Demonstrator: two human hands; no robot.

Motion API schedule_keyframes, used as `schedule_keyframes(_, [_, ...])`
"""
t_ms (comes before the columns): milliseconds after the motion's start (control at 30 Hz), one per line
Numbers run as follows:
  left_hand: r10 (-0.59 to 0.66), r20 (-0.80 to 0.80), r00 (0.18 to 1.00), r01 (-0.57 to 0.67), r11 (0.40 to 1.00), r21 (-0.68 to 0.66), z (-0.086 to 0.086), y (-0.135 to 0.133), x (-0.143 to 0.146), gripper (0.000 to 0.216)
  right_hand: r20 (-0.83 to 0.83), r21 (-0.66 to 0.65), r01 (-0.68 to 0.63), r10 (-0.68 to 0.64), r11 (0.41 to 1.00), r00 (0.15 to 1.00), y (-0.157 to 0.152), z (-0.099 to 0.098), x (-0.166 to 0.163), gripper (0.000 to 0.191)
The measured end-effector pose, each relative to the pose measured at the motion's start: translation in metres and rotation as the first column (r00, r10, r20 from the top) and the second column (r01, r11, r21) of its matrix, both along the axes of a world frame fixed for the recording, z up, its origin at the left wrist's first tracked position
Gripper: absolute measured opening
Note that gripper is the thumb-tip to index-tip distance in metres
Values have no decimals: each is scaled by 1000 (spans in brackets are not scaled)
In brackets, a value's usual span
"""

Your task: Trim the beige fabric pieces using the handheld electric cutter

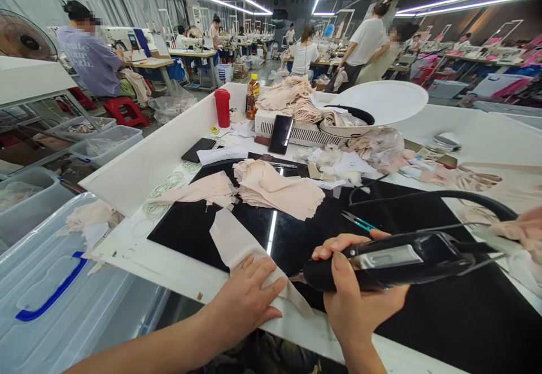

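My left hand (248, 295) lies flat with fingers spread on a strip of pale pink fabric (237, 244), pressing it onto the black glossy work surface (190, 230) near the table's front edge. My right hand (358, 300) is wrapped round a black corded hand tool (402, 258) with a metal clip. The tool's tip points left and meets the fabric strip just right of my left fingers. Its black cable (444, 196) arcs away to the right.
Stacks of pink fabric pieces (275, 185) lie behind the strip, and small thread snips (358, 223) lie by the cable. A phone (282, 134), red cup (222, 108), bottle (252, 96) and white bowl (381, 103) stand farther back. Clear plastic bins (55, 284) sit at left. Other workers sit beyond.
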State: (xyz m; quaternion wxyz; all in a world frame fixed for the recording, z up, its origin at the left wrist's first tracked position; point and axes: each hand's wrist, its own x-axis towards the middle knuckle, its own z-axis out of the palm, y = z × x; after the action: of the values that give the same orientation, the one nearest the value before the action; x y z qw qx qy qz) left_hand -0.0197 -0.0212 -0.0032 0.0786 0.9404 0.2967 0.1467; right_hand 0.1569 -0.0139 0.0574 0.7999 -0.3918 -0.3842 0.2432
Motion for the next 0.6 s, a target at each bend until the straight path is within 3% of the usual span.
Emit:
schedule_keyframes(200, [10,10,1000,-10,1000,11,-8,0,1,68,4,5,-18,18,1000,1000,8,-1,-5,49])
schedule_keyframes(600, [53,52,997,-54,998,19,-6,0,3,73,3,11,-24,24,1000,1000,16,-4,-8,50])
